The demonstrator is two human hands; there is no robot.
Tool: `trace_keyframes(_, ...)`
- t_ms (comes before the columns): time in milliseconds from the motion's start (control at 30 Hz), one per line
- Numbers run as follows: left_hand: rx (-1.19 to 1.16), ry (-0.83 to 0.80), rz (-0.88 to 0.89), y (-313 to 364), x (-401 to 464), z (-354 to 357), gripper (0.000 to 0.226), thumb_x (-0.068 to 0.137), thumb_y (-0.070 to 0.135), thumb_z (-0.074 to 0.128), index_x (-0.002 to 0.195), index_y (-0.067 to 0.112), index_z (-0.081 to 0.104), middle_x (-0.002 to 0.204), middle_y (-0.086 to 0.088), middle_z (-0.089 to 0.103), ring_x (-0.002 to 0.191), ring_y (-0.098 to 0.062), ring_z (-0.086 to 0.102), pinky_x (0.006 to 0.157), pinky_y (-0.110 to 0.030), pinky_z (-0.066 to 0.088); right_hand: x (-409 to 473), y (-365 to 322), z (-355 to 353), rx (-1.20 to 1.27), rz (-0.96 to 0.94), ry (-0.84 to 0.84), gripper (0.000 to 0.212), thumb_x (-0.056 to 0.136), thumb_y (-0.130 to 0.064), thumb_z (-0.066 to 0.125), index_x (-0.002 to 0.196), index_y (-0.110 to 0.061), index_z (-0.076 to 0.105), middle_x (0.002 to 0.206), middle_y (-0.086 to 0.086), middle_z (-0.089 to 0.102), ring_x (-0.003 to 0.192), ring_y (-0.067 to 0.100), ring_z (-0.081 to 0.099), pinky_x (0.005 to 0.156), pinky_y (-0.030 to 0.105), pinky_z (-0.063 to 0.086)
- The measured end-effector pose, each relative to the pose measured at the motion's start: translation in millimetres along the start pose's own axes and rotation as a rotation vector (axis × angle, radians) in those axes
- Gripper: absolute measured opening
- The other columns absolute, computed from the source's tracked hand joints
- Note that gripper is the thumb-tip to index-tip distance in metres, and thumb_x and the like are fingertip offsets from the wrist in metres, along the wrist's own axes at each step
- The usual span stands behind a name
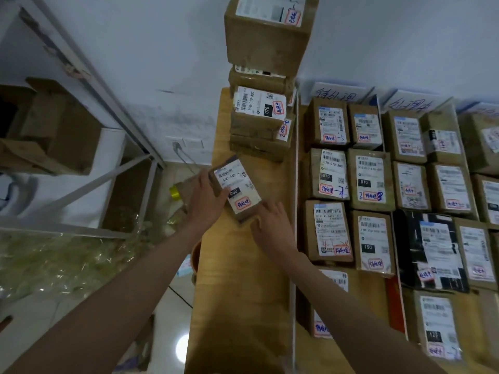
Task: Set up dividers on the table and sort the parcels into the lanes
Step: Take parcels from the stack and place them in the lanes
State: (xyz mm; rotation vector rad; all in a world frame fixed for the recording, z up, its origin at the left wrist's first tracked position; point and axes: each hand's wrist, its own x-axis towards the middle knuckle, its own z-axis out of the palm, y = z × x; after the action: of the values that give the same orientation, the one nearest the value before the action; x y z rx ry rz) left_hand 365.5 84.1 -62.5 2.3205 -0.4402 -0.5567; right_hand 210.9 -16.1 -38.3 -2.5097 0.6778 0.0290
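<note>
A small brown parcel (pixel 237 190) with a white "060" label lies tilted near the left edge of the wooden table (pixel 243 292). My left hand (pixel 206 199) grips its left side, thumb on the label. My right hand (pixel 270 222) touches its near right corner with relaxed fingers. A thin white divider (pixel 294 211) runs down the table just right of my hands. Beyond it, rows of labelled parcels (pixel 367 182) lie in lanes, split by another divider (pixel 397 279). A tall stack of parcels (pixel 262 114) stands at the table's far left end.
White lane signs (pixel 337 94) with blue writing lean on the back wall. A metal shelf frame (pixel 108 103) with cardboard boxes stands at the left. The floor beside the table holds a yellow tape roll (pixel 175 191) and plastic wrap.
</note>
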Motion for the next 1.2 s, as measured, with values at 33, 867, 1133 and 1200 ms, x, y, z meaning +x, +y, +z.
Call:
trace_keyframes(33,-0.085,-0.007,-0.059,0.5,1.0,3.2,0.059,0.092,0.037,0.065,0.139,0.013,0.038,0.14,-0.007,0.049,0.125,-0.025,0.051,0.087,-0.036,0.045,2.3,0.8,-0.1,0.027,0.067,0.045,0.033,0.093,-0.015,0.053,0.125,-0.014,0.057,0.132,0.006,0.049,0.116,0.021,0.046,0.097,0.034,0.046)
trace_keyframes(867,-0.266,-0.253,-0.278,6.1,-36.0,-14.6,0.018,0.081,0.049,0.076,0.086,0.033,0.067,0.08,0.014,0.07,0.071,-0.001,0.068,0.059,-0.019,0.05,-37.1,18.0,-17.7,0.184,0.318,0.0,0.046,0.092,-0.013,0.053,0.138,-0.014,0.046,0.135,0.006,0.049,0.125,0.024,0.049,0.099,0.038,0.047)
trace_keyframes(1133,-0.235,-0.213,-0.173,22.8,-86.6,-43.8,0.02,0.081,0.051,0.075,0.086,0.033,0.068,0.085,0.006,0.073,0.074,-0.005,0.07,0.06,-0.019,0.052,-68.0,5.5,-52.9,0.12,0.293,0.117,0.047,0.095,-0.021,0.054,0.14,-0.015,0.042,0.139,0.007,0.047,0.125,0.024,0.047,0.098,0.037,0.043)
trace_keyframes(1200,-0.229,-0.2,-0.156,25.1,-98.6,-47.2,0.021,0.08,0.052,0.075,0.085,0.033,0.068,0.09,0.003,0.076,0.076,-0.008,0.072,0.066,-0.024,0.057,-78.7,4.2,-63.2,0.073,0.264,0.134,0.047,0.096,-0.023,0.054,0.141,-0.015,0.042,0.14,0.007,0.047,0.128,0.025,0.044,0.104,0.041,0.042)
